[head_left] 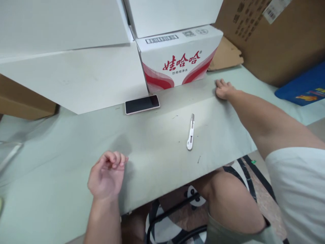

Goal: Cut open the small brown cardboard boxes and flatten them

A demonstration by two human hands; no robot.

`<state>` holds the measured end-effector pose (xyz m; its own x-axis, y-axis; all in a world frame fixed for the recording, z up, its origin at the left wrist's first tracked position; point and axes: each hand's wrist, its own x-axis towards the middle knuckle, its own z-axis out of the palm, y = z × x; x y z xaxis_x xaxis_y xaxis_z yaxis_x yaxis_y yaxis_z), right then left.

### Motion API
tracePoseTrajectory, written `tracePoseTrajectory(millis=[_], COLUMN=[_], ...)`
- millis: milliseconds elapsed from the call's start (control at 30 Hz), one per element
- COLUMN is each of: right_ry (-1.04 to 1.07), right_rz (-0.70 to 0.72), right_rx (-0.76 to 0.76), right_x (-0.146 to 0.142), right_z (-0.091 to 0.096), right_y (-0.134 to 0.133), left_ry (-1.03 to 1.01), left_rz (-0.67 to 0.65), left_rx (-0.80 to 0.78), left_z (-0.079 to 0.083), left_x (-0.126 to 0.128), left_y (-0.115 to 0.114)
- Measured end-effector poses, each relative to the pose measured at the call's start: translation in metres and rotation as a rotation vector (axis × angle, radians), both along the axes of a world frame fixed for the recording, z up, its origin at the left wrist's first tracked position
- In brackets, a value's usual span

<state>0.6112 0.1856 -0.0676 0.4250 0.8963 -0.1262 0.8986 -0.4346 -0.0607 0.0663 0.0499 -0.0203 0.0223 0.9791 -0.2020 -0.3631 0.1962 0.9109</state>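
My left hand (pixel 108 174) is raised over the near left part of the table, palm turned up and fingers loosely curled, with nothing visible in it. My right hand (pixel 223 89) reaches out and rests on the far right part of the table, palm down, fingers partly bent and slightly apart; its underside is hidden. Between the two hands lies a white utility knife (pixel 191 134), its grey tip pointing away from me. A phone (pixel 142 104) with a dark screen and pale rim lies flat farther back, beside the white carton (pixel 175 69) with red lettering.
A pale green cover lies on the table (pixel 157 145). Large white boards or boxes (pixel 101 78) stand at the back left. Brown cardboard (pixel 274 40) and a blue box (pixel 302 84) are at the right. Small dark scraps lie near the knife. My legs are under the near edge.
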Motion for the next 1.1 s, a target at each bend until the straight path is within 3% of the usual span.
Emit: tracePoseTrajectory(millis=[100,233,333,433,533,633,800,900,1000,1100], right_ry=[0.035,-0.072,-0.124,0.008,0.062,0.008,-0.037,0.227,0.557,0.743], right_rz=[-0.076,-0.040,0.041,0.192,0.330,0.434,0.480,0.510,0.575,0.631], right_rx=[-0.052,-0.020,0.032,-0.063,-0.251,-0.367,-0.351,-0.208,-0.087,0.011], right_x=[-0.003,-0.036,-0.090,-0.158,-0.220,-0.259,-0.280,-0.304,-0.365,-0.454], right_z=[-0.004,0.020,0.045,0.060,0.063,0.063,0.071,0.083,0.096,0.102], right_y=[-0.009,-0.039,-0.068,-0.101,-0.131,-0.145,-0.129,-0.109,-0.085,-0.051], left_ry=[-0.013,-0.069,-0.135,-0.199,-0.270,-0.327,-0.400,-0.441,-0.487,-0.528], left_rz=[-0.017,-0.013,0.014,0.045,0.071,0.111,0.167,0.210,0.247,0.282], left_rx=[0.007,0.018,0.040,0.077,0.102,0.142,0.203,0.231,0.248,0.247], left_z=[0.002,0.004,0.007,0.010,0.012,0.014,0.017,0.018,0.019,0.020], left_x=[0.004,0.003,-0.002,-0.010,-0.022,-0.036,-0.066,-0.086,-0.102,-0.111], left_y=[0.002,-0.002,-0.008,-0.017,-0.026,-0.035,-0.046,-0.051,-0.053,-0.054])
